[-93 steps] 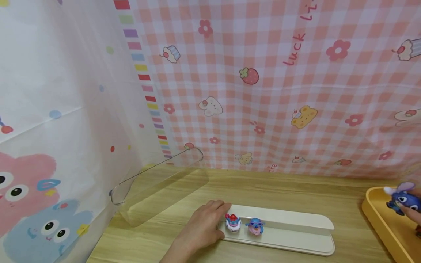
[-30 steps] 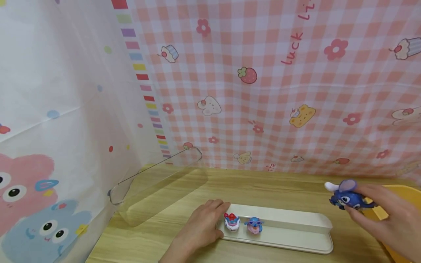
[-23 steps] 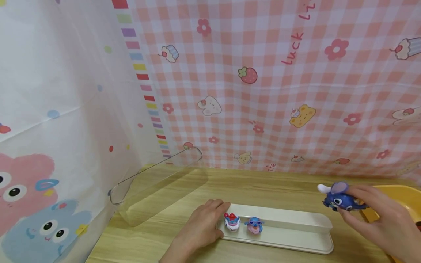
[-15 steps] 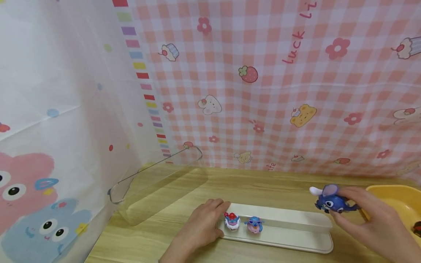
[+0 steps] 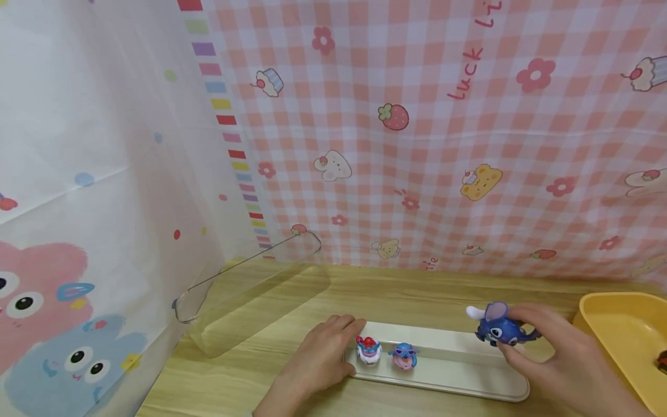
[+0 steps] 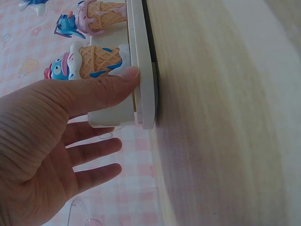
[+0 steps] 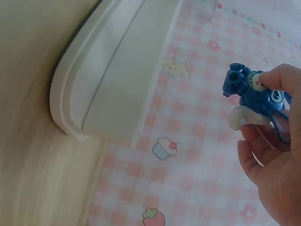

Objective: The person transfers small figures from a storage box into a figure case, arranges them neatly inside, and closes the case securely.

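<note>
My left hand grips the left end of a long, cream-white stepped display base. In the left wrist view its thumb presses the front edge while other fingers lie behind. On the base's lower step stand two ice-cream-cone figurines: one with a red top, nearest that hand, and a blue one with sunglasses. My right hand pinches a dark-blue, big-eared figurine between thumb and fingers, over the base's right end. The right wrist view shows this figurine apart from the base.
A transparent cover with a dark-lined rim lies at the left back of the wooden table. To the right stands a yellow tray with a dark item partly in view. A checked curtain hangs behind.
The right hand has carried the blue figurine from the yellow tray leftward to above the base's right end. The left hand and the two cone figurines have stayed in place.
</note>
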The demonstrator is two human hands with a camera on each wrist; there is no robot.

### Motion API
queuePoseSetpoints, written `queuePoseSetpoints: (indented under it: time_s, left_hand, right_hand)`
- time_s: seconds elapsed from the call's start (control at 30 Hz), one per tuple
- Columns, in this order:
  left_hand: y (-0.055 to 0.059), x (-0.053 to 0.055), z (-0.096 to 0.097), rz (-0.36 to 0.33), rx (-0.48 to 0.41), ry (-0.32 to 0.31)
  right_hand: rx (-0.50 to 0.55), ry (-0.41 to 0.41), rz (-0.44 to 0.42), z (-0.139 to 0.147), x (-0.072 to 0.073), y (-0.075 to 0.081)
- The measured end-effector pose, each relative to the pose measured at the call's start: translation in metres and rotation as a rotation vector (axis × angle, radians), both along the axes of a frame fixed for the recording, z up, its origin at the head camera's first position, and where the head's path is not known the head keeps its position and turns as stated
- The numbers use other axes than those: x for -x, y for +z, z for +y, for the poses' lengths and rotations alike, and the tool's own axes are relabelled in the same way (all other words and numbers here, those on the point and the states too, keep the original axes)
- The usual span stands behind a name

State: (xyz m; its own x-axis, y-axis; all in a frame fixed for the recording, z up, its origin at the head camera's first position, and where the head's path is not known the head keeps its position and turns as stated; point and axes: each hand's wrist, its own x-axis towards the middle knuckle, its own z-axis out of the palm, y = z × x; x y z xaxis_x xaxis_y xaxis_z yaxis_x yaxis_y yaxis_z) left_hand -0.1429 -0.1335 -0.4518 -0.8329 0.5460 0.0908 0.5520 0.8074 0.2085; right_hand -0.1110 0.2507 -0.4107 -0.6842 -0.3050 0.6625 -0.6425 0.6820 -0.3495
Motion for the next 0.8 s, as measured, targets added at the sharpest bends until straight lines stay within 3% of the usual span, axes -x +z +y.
queuePoseSetpoints:
  time_s: [0.23,0.47,0.8]
  left_hand:
    - [0.0,0.0,0.0,0.002,0.001,0.003]
    - [-0.001,0.0,0.0,0.0,0.0,0.008]
    - [-0.001,0.0,0.0,0.006,0.0,0.005]
  right_hand:
    - [0.01,0.035,0.007,-0.013,0.001,-0.005]
    - [-0.052,0.024,0.023,-0.022,-0.001,-0.006]
    - [-0.055,0.082,0.038,-0.029,0.001,-0.02]
